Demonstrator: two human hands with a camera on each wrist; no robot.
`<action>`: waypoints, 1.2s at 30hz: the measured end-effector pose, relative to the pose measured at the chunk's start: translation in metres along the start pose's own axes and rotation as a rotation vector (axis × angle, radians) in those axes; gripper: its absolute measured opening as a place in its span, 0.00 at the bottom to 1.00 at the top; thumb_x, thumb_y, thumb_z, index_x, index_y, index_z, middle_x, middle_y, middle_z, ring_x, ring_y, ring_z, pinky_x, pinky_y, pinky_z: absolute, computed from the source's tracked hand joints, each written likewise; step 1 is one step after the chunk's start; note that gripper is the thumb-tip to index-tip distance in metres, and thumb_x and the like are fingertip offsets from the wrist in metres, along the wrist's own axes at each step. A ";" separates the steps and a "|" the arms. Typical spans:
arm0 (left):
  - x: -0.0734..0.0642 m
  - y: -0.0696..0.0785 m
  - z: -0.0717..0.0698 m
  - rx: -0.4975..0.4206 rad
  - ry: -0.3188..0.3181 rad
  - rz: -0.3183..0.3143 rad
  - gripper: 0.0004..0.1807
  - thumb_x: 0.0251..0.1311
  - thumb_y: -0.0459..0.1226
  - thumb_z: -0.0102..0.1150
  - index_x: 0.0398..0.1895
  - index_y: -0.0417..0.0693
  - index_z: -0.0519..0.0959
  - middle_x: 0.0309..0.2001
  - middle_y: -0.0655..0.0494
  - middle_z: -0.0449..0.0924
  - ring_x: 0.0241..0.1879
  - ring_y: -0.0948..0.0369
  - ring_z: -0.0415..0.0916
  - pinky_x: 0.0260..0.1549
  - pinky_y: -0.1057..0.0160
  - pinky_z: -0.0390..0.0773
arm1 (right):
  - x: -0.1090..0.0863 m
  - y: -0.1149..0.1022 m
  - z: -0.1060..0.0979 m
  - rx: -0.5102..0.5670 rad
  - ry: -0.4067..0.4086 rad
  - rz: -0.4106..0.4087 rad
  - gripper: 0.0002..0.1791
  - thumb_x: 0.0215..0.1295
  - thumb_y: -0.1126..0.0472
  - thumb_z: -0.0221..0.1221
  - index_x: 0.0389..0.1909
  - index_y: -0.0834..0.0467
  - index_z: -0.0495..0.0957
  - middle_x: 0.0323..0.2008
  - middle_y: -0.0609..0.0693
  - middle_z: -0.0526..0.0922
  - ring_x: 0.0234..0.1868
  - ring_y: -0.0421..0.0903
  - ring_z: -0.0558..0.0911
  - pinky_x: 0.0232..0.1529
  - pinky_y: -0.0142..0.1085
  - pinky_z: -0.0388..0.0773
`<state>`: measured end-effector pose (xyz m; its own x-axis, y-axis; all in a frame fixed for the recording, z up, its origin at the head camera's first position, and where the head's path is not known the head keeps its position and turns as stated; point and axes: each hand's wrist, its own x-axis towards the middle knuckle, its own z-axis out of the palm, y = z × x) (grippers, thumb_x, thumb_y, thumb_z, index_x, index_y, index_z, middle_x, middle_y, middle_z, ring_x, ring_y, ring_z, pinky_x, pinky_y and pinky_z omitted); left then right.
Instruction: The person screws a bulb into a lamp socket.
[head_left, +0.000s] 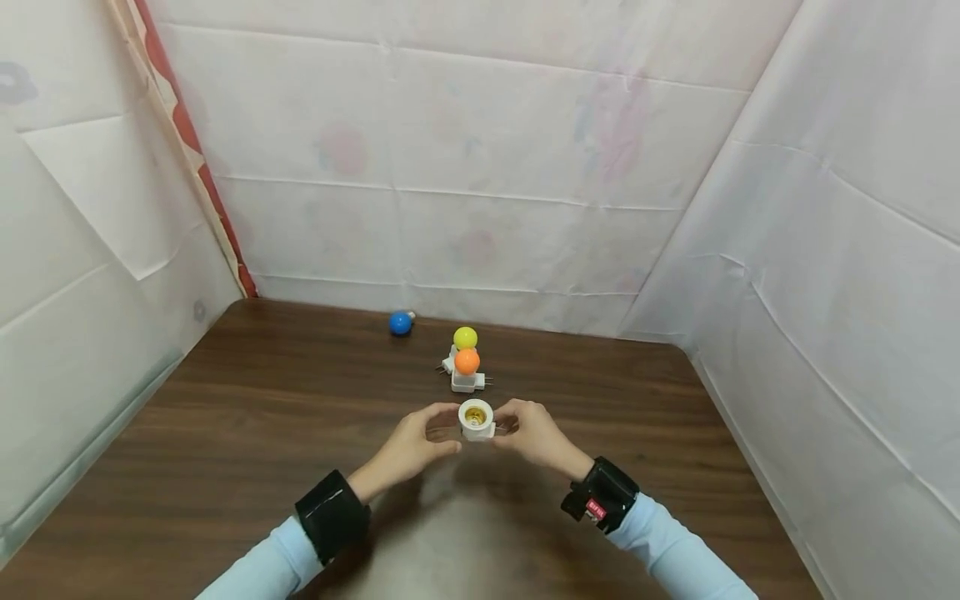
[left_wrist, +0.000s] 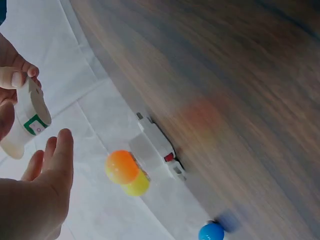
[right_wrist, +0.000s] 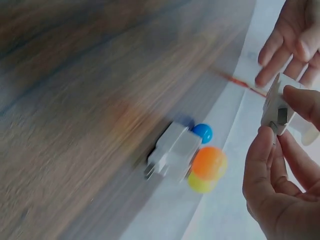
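Observation:
A white plug-in lamp socket (head_left: pixel 477 434) with a gold screw-thread opening is held above the table, its mouth facing up toward the head camera. My right hand (head_left: pixel 531 431) pinches it at its plug side between thumb and fingers; the right wrist view shows this grip on the socket (right_wrist: pixel 274 107) close up. On the other side is my left hand (head_left: pixel 414 440), thumb and fingers spread around the socket. In the left wrist view the left hand's fingers (left_wrist: pixel 62 157) are extended, with a gap between them and the socket (left_wrist: pixel 32 107).
Just beyond the hands, an orange bulb (head_left: pixel 467 362) sits in a white plug-in socket (head_left: pixel 463 383) on the wooden table (head_left: pixel 300 392). Behind it a yellow bulb (head_left: pixel 465 337) stands in another socket. A loose blue bulb (head_left: pixel 401 323) lies near the back edge. White sheets (head_left: pixel 480 150) enclose the table.

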<state>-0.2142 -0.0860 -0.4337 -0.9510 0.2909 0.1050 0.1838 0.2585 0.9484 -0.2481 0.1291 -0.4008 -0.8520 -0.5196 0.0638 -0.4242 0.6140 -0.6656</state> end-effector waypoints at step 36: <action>0.002 -0.006 0.013 -0.026 0.010 0.048 0.22 0.47 0.33 0.67 0.48 0.37 0.75 0.45 0.44 0.78 0.46 0.53 0.78 0.43 0.64 0.79 | -0.015 0.009 0.032 1.098 -0.107 0.449 0.23 0.63 0.66 0.55 0.57 0.72 0.64 0.45 0.57 0.78 0.43 0.45 0.81 0.50 0.37 0.77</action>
<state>-0.2136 -0.0749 -0.4437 -0.9436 0.2935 0.1532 0.2227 0.2204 0.9496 -0.2297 0.1232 -0.4314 -0.8053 -0.4670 -0.3653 0.4393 -0.0562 -0.8966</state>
